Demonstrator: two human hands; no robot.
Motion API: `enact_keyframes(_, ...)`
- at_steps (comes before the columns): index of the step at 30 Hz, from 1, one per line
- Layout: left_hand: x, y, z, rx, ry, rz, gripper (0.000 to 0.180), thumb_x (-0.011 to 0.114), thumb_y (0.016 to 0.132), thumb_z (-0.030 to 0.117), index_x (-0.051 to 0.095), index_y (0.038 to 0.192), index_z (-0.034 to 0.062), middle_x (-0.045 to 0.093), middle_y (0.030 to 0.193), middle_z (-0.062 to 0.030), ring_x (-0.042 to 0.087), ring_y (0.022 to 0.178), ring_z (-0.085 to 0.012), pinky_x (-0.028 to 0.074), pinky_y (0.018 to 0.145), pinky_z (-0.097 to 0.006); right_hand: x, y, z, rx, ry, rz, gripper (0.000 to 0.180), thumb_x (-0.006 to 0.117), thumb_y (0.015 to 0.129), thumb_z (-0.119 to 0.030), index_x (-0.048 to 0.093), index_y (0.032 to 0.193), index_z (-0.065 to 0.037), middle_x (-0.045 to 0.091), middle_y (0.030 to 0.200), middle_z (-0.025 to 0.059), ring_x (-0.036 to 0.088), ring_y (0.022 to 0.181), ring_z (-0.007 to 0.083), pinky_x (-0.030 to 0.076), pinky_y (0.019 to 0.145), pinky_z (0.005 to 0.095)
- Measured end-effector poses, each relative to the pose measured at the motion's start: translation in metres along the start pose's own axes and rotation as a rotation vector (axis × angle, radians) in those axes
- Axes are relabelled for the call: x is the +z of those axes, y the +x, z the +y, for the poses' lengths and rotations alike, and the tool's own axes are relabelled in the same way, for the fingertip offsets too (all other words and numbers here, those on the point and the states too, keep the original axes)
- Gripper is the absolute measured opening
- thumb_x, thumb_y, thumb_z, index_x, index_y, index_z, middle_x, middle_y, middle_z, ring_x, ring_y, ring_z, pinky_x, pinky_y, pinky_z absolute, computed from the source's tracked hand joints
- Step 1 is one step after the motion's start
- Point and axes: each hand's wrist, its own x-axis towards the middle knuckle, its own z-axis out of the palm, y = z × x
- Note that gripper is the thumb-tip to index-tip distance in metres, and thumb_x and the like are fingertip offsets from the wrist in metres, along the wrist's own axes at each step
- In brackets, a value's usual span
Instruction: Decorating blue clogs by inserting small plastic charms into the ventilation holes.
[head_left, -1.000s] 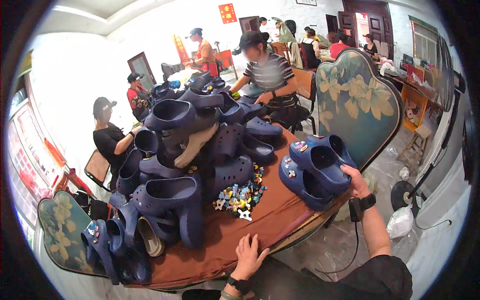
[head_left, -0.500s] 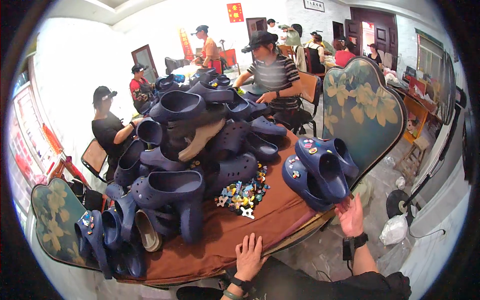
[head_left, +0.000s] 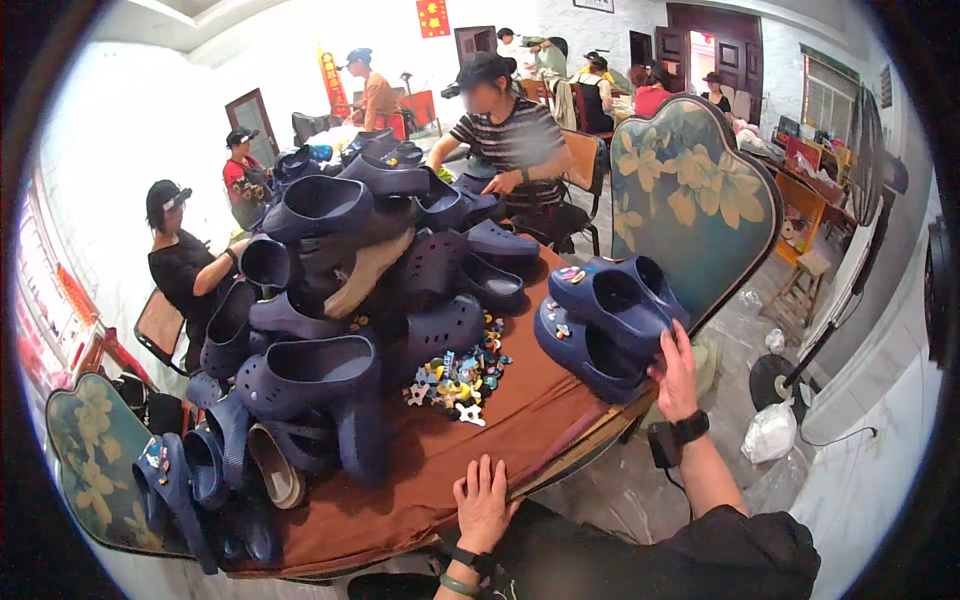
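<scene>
My left hand (head_left: 485,505) lies flat, fingers spread, on the brown cloth at the near edge of the round table (head_left: 520,420). My right hand (head_left: 678,370), with a black wristband, reaches up to a pair of navy clogs with charms (head_left: 600,320) at the table's right edge. Its fingertips touch the nearer clog's heel side without closing around it. A small heap of colourful shoe charms (head_left: 455,375) lies between my hands and a tall pile of navy clogs (head_left: 350,270).
More navy clogs (head_left: 200,480) hang off the table's left side by a floral chair back (head_left: 90,450). Another floral chair back (head_left: 690,200) stands to the right. Several people sit around the far side. A white bag (head_left: 770,435) lies on the floor.
My right hand dropped away from the pair of clogs half a second ago and has come back up to touch them. My left hand has stayed on the cloth.
</scene>
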Motion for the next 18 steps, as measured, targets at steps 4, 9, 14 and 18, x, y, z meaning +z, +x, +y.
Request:
enact_keyframes(4, 0.004, 0.0, 0.002, 0.005, -0.022, 0.024, 0.081, 0.079, 0.073, 0.038, 0.044, 0.14, 0.0078, 0.039, 0.147, -0.0166, 0.035, 0.135, -0.0349, 0.028, 0.104, -0.049, 0.001, 0.024, -0.003, -0.096, -0.033, -0.013, 0.048, 0.062, 0.095, -0.03, 0.049, 0.137, -0.012, 0.06, 0.112, -0.0052, 0.054, 0.092, 0.0055, 0.042, 0.066, 0.0215)
enact_keyframes(9, 0.004, 0.0, 0.002, 0.0, -0.024, 0.021, 0.08, 0.078, 0.074, 0.038, 0.044, 0.14, 0.0078, 0.039, 0.147, -0.0168, 0.035, 0.135, -0.0347, 0.028, 0.104, -0.049, -0.006, 0.027, 0.006, -0.028, -0.02, 0.054, 0.04, 0.061, 0.095, -0.024, 0.053, 0.131, -0.009, 0.058, 0.114, -0.002, 0.053, 0.095, 0.0082, 0.043, 0.071, 0.0238)
enact_keyframes(14, -0.003, -0.003, -0.002, -0.05, -0.01, 0.015, 0.078, 0.077, 0.076, 0.039, 0.044, 0.14, 0.0081, 0.039, 0.147, -0.0164, 0.034, 0.136, -0.0341, 0.028, 0.104, -0.048, -0.002, 0.01, 0.016, -0.408, -0.251, 0.146, 0.032, 0.06, 0.094, -0.01, 0.054, 0.125, -0.005, 0.052, 0.105, 0.0005, 0.047, 0.094, 0.011, 0.04, 0.086, 0.0245)
enact_keyframes(18, -0.004, -0.002, 0.0, -0.03, -0.021, -0.037, 0.081, 0.076, 0.076, 0.04, 0.041, 0.142, 0.0101, 0.037, 0.149, -0.0134, 0.032, 0.138, -0.031, 0.029, 0.104, -0.046, 0.028, -0.031, 0.001, -0.732, -0.556, -0.089, 0.023, 0.059, 0.088, 0.003, 0.056, 0.109, -0.004, 0.053, 0.106, 0.0044, 0.049, 0.089, 0.015, 0.042, 0.079, 0.0274)
